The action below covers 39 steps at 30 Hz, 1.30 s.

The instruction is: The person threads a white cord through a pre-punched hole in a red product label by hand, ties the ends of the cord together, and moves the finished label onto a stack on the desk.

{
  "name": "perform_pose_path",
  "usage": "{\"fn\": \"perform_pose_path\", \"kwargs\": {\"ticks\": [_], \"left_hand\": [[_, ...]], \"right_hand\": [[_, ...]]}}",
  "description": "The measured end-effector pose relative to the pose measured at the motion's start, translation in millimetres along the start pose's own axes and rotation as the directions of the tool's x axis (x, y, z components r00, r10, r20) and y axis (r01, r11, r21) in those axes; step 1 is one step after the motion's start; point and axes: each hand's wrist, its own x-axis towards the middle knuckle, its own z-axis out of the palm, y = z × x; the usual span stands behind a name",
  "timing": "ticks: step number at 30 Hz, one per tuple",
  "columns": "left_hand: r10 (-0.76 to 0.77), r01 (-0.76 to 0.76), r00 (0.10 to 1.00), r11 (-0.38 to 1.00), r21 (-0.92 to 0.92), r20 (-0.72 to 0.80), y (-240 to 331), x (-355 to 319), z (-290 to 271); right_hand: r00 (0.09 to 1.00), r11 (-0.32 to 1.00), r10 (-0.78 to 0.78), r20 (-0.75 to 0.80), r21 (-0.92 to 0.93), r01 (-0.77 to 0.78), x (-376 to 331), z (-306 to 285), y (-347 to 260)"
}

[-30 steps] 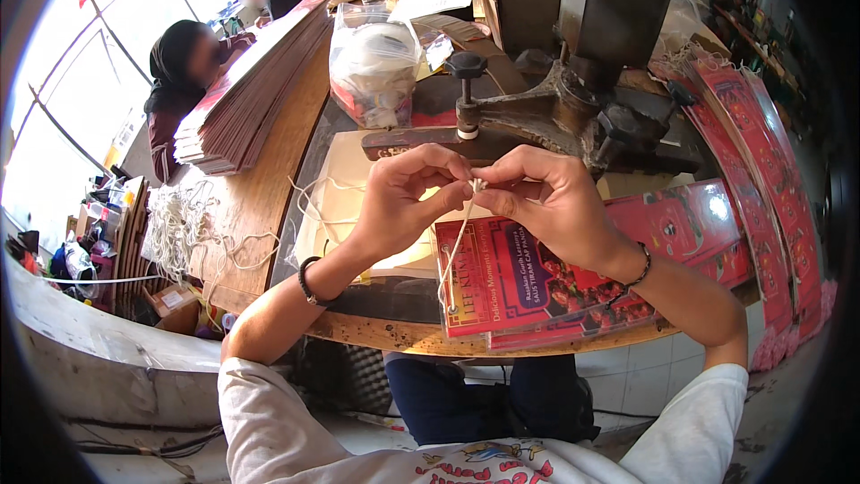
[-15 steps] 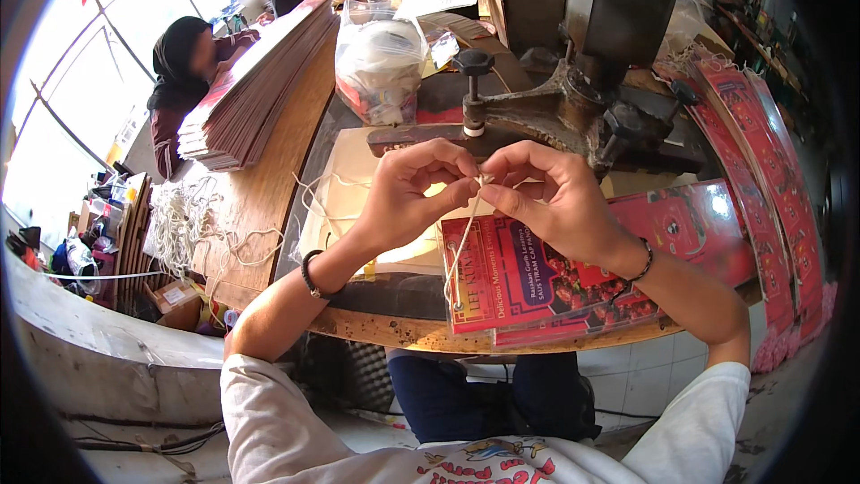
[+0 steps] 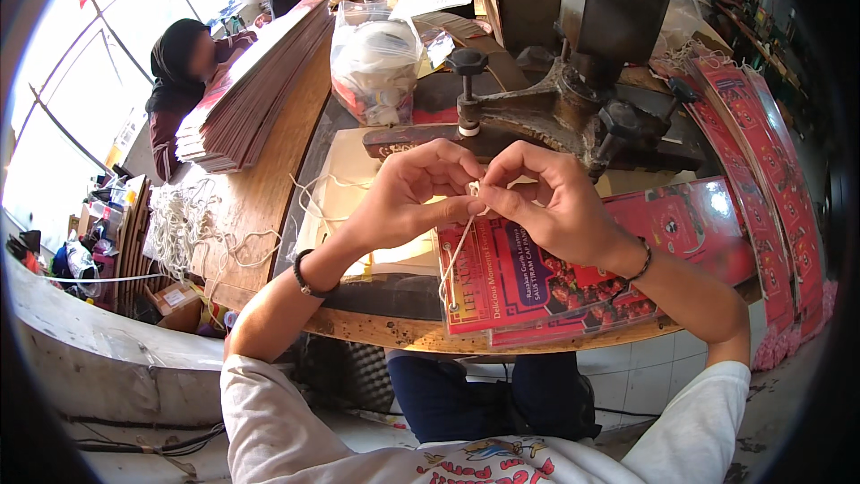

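Note:
My left hand (image 3: 414,190) and my right hand (image 3: 545,204) meet above the table's front part, fingertips almost touching. Both pinch a thin white cord (image 3: 460,253), bunched into a small loop or knot between the fingers. The exact shape of the knot is partly hidden by my fingertips. From there the cord runs down to the left edge of a red printed sheet (image 3: 560,282) in a shiny clear cover, where it passes through small holes. Another red sheet lies partly beneath it.
A heavy metal press (image 3: 573,94) stands just beyond my hands. Loose white cords (image 3: 179,215) lie at left beside a tall stack of printed sheets (image 3: 255,94). A plastic bag (image 3: 376,67) sits behind. Corded red sheets (image 3: 761,161) hang at right. Two people are at far left.
My pinched fingertips have moved slightly left and down, and the cord between them now shows as a small bunched loop. The sheets lie as before.

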Motion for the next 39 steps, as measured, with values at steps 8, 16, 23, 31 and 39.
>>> {"fn": "perform_pose_path", "kwargs": {"ticks": [8,16,23,31,39], "left_hand": [[-0.105,0.1,0.991,0.993,0.07,0.079,13,1,-19],[-0.123,0.158,0.957,0.981,-0.115,0.264,22,8,-19],[-0.056,0.127,0.949,0.968,-0.215,0.309,20,5,-27],[-0.025,0.087,0.957,0.975,-0.202,0.288,9,3,-44],[-0.04,0.081,0.962,0.986,-0.144,0.271,-2,5,-52]], "right_hand": [[0.989,0.984,-0.144,-0.022,-0.112,0.141,-2,5,3],[0.987,0.985,-0.158,-0.043,0.068,0.161,-4,11,4],[0.969,0.964,-0.247,-0.002,-0.103,0.246,0,13,2],[0.979,0.701,-0.062,0.196,-0.69,0.182,-52,-24,-54],[0.964,0.208,0.262,0.053,-0.978,-0.003,-162,-57,-57]]}}
